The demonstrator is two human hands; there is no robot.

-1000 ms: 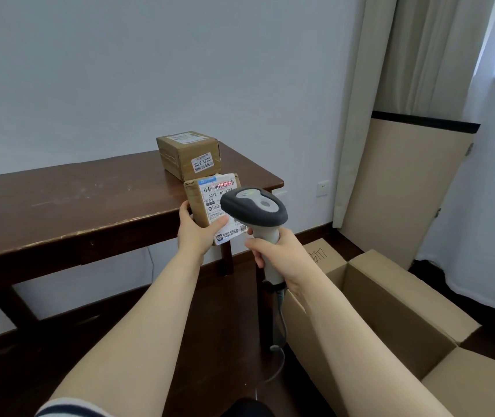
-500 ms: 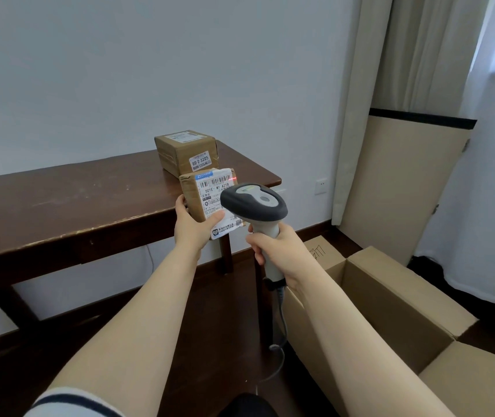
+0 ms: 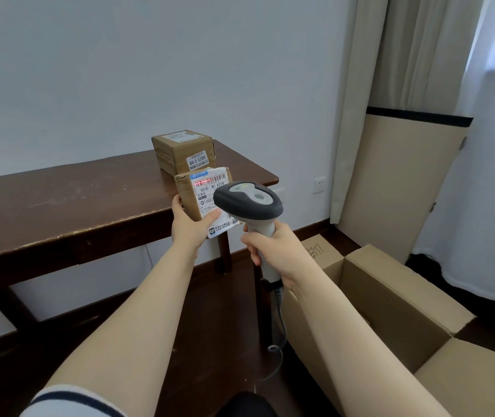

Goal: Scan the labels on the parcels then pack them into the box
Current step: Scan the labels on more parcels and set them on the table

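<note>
My left hand point(image 3: 189, 225) holds a small brown parcel point(image 3: 202, 195) upright in the air, in front of the table's right end, its white label facing me. A red scan line lies across the barcode at the label's top. My right hand point(image 3: 273, 249) grips the handle of a grey and white barcode scanner point(image 3: 247, 203), whose head points at the label from close by and hides the parcel's lower right. A second, larger brown parcel point(image 3: 183, 152) rests on the dark wooden table point(image 3: 59, 200) behind. The open cardboard box point(image 3: 390, 311) stands on the floor at the lower right.
The scanner's cable hangs down to the dark floor beside the table leg point(image 3: 264, 311). A tall cardboard sheet point(image 3: 396, 185) leans against the curtain at the right. A white wall runs behind the table, with a socket point(image 3: 319, 185) low down.
The red scan line moved from the label's top right corner onto the barcode. The parcel and scanner have stayed close together with only small shifts.
</note>
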